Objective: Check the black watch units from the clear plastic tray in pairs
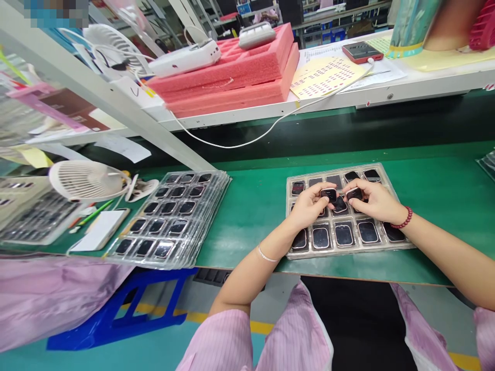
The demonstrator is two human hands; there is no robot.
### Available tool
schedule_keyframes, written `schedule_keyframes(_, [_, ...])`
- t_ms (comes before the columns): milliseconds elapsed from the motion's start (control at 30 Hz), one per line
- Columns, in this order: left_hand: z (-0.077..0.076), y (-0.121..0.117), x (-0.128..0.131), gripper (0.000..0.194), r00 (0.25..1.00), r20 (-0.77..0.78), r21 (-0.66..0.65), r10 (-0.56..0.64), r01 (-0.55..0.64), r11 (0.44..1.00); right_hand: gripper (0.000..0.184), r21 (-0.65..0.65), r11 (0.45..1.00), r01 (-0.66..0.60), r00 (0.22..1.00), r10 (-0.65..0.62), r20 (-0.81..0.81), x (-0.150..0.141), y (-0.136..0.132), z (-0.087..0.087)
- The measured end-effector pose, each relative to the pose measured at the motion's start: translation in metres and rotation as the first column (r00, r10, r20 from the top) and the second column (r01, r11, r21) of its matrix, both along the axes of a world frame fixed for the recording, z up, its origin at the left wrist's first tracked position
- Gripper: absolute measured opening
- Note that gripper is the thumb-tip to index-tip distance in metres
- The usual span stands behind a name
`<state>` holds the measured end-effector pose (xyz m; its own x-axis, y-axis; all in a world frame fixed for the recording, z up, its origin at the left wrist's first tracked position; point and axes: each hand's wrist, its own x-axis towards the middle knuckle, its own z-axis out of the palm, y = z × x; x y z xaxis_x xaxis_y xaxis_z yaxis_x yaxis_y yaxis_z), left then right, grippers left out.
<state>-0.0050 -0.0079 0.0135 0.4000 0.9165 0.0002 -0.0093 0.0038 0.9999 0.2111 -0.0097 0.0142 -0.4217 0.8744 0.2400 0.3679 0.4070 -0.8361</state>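
Observation:
A clear plastic tray [386, 246] lies on the green bench in front of me, its pockets filled with several small black-faced watch bodies. My left hand [307, 207] hovers over the tray's middle and pinches one watch body [329, 194] between fingers and thumb. My right hand [373, 200], a red bead bracelet on its wrist, holds another watch body [354, 194] just beside the first. Both hands rest low over the tray's second row, hiding the pockets beneath them.
A stack of clear trays [170, 219] with more watch bodies sits to the left. Beside it are a small white fan [87, 180], a phone [101, 230] and pens. Pink foam blocks [240, 77], papers and a red phone [361, 51] lie on the raised shelf behind.

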Motion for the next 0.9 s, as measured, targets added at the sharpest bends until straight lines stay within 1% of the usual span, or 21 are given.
schedule_keyframes(67, [0.002,-0.001,0.000,0.043,1.000,0.003,-0.006,0.010,-0.010,1.000,0.026,-0.003,1.000,-0.005,1.000,0.005,0.001,0.000,0.000,0.000])
schedule_keyframes(200, [0.001,-0.001,0.002,0.048,1.000,0.024,-0.033,0.017,-0.016,0.999,0.030,-0.052,0.998,-0.023,1.000,0.022,-0.011,0.002,0.000,-0.001])
schedule_keyframes(333, [-0.001,0.005,0.002,0.058,0.993,0.113,-0.114,0.017,-0.004,0.993,0.029,-0.068,0.998,-0.018,1.000,0.018,-0.010,0.002,0.001,-0.002])
schedule_keyframes(400, [0.007,0.004,-0.002,0.063,0.980,0.201,-0.185,-0.006,0.043,0.982,0.027,-0.055,0.998,-0.021,0.999,0.019,-0.041,0.001,0.000,-0.001])
schedule_keyframes(467, [0.024,-0.006,-0.008,0.066,0.942,0.324,-0.227,-0.092,0.172,0.959,0.024,-0.039,0.999,-0.024,0.996,0.020,-0.092,0.001,-0.001,0.000])
schedule_keyframes(500, [0.035,-0.015,-0.011,0.067,0.905,0.392,-0.219,-0.162,0.263,0.940,0.023,-0.048,0.998,-0.034,0.993,0.028,-0.114,0.001,-0.002,0.000])
schedule_keyframes(533, [0.047,-0.028,-0.014,0.070,0.853,0.463,-0.182,-0.240,0.356,0.916,0.023,-0.073,0.997,-0.040,0.990,0.030,-0.138,0.002,-0.003,0.000])
schedule_keyframes(600, [0.067,-0.056,-0.013,0.081,0.713,0.578,-0.047,-0.397,0.515,0.856,0.023,-0.109,0.994,-0.031,0.984,0.011,-0.180,0.003,-0.002,-0.002])
schedule_keyframes(633, [0.075,-0.070,-0.010,0.088,0.647,0.602,0.024,-0.468,0.572,0.820,0.025,-0.128,0.991,-0.028,0.981,0.002,-0.196,0.005,-0.001,-0.004])
schedule_keyframes(667, [0.082,-0.082,-0.006,0.095,0.604,0.592,0.073,-0.533,0.619,0.782,0.026,-0.154,0.988,-0.021,0.980,-0.010,-0.199,0.006,0.000,-0.005])
schedule_keyframes(700, [0.087,-0.091,0.000,0.099,0.581,0.571,0.098,-0.581,0.654,0.750,0.028,-0.186,0.982,-0.017,0.980,-0.021,-0.198,0.008,0.001,-0.006])
schedule_keyframes(767, [0.093,-0.103,0.011,0.099,0.571,0.522,0.089,-0.634,0.703,0.706,0.033,-0.268,0.963,-0.023,0.974,-0.039,-0.225,0.011,0.004,-0.006])
schedule_keyframes(833, [0.094,-0.108,0.019,0.096,0.565,0.490,0.049,-0.664,0.742,0.668,0.038,-0.357,0.932,-0.065,0.953,-0.048,-0.300,0.014,0.007,-0.002])
schedule_keyframes(900, [0.091,-0.110,0.021,0.093,0.542,0.469,0.039,-0.697,0.776,0.630,0.040,-0.421,0.900,-0.110,0.920,-0.069,-0.387,0.017,0.007,0.008])
